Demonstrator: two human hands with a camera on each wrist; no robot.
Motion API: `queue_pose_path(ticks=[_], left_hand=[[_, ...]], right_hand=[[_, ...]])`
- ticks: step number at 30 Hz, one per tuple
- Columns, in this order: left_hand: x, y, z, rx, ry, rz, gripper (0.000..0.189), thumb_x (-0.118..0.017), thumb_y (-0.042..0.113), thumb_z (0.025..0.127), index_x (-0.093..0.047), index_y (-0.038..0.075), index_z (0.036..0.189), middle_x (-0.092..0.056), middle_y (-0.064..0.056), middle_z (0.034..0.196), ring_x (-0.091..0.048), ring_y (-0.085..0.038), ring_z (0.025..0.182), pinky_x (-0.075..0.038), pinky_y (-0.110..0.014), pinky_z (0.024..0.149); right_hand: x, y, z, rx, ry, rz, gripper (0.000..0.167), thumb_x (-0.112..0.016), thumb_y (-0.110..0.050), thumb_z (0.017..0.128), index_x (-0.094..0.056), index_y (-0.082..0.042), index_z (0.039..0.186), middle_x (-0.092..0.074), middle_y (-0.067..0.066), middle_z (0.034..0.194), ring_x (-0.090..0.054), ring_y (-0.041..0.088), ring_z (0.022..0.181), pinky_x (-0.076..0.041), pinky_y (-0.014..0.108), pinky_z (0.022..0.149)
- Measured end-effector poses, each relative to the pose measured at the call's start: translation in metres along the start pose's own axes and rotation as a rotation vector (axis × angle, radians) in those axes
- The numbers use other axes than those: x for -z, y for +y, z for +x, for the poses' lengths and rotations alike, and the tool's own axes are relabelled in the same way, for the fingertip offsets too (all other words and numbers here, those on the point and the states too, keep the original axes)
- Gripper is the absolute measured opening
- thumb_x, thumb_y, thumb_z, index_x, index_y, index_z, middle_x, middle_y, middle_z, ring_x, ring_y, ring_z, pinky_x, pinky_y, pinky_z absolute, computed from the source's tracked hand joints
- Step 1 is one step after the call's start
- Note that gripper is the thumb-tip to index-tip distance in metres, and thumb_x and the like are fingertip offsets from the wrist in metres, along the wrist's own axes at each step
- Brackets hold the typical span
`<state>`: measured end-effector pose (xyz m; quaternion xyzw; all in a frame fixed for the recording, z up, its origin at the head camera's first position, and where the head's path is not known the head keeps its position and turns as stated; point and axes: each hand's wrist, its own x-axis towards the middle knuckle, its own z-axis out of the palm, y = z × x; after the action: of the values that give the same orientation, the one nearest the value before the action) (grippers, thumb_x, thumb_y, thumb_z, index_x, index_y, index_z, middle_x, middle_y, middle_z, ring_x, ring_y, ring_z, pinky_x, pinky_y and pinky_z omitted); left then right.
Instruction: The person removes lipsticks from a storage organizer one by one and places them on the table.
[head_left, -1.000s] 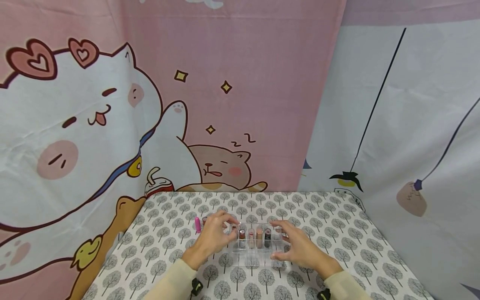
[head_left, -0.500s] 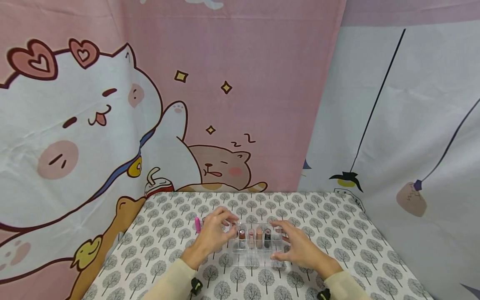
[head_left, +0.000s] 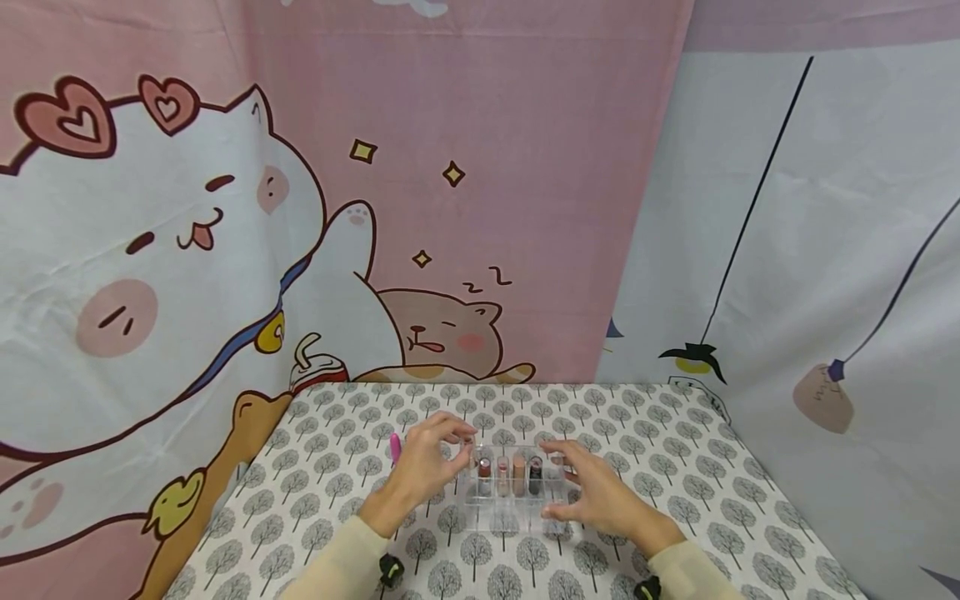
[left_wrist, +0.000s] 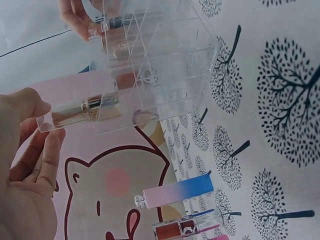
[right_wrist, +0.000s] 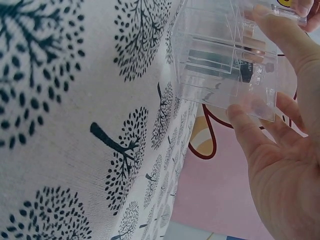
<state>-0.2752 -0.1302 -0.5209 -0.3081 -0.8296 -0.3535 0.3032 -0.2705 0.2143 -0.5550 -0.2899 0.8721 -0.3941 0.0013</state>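
Note:
A clear plastic lipstick organizer stands on the table, with several lipsticks upright in its back row. Among these are a black one and a peach one. My left hand pinches the upper end of a lipstick tube with a gold band. The tube's lower part is at the organizer's left end; how deep it sits, I cannot tell. My right hand grips the organizer's right side, thumb toward the front and fingers toward the back.
Left of the organizer stands a bright pink tube, partly behind my left hand. The left wrist view also has a pink-and-blue tube and a clear tube of red lip gloss there. A tree-print cloth covers the table.
My left hand has shifted slightly up and to the left, now hiding more of the items beside the pink tube. My right hand and the organizer have stayed in place.

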Motion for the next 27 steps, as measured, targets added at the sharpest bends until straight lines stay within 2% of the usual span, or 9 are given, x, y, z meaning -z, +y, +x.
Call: queue_pose_path(ticks=[7,14,20,23,27], left_hand=[[0.003,0.001,-0.001,-0.043,0.064,-0.009,0.026,-0.095,-0.004,0.088,-0.086,0.003,0.111,-0.085,-0.009,0.109,-0.083,-0.023,0.091,-0.075,-0.03,0.085],[0.009,0.001,-0.005,-0.026,0.082,0.018,0.027,-0.098,0.002,0.089,-0.087,0.007,0.114,-0.085,-0.007,0.111,-0.083,-0.022,0.094,-0.074,-0.032,0.085],[0.014,0.003,-0.005,0.02,0.091,0.039,0.027,-0.099,0.009,0.091,-0.088,0.01,0.115,-0.086,-0.003,0.116,-0.083,-0.019,0.103,-0.075,-0.036,0.094],[0.015,0.005,-0.004,0.029,0.102,0.017,0.025,-0.098,0.008,0.092,-0.088,0.01,0.115,-0.085,-0.004,0.116,-0.084,-0.022,0.101,-0.075,-0.033,0.092],[0.016,0.004,-0.003,0.009,0.114,-0.035,0.025,-0.097,0.003,0.092,-0.087,0.007,0.114,-0.084,-0.007,0.114,-0.084,-0.028,0.098,-0.076,-0.033,0.087]], right_hand=[[0.0,0.0,0.0,-0.003,0.003,-0.014,0.106,-0.105,-0.034,0.085,-0.048,-0.01,0.172,-0.054,0.016,0.176,-0.06,0.048,0.157,-0.062,0.049,0.123],[0.0,-0.001,0.0,-0.012,0.004,-0.029,0.107,-0.104,-0.035,0.085,-0.048,-0.01,0.173,-0.054,0.016,0.176,-0.06,0.047,0.157,-0.062,0.05,0.123],[0.0,-0.002,0.0,-0.009,0.006,-0.033,0.107,-0.105,-0.033,0.085,-0.048,-0.01,0.172,-0.054,0.017,0.175,-0.06,0.047,0.157,-0.062,0.05,0.123],[0.0,-0.002,0.0,-0.007,0.007,-0.028,0.107,-0.105,-0.032,0.085,-0.048,-0.008,0.172,-0.054,0.017,0.175,-0.06,0.048,0.157,-0.062,0.05,0.122],[0.001,-0.003,0.0,-0.007,0.004,-0.013,0.107,-0.105,-0.03,0.085,-0.048,-0.009,0.172,-0.054,0.016,0.175,-0.059,0.047,0.158,-0.061,0.05,0.124]])
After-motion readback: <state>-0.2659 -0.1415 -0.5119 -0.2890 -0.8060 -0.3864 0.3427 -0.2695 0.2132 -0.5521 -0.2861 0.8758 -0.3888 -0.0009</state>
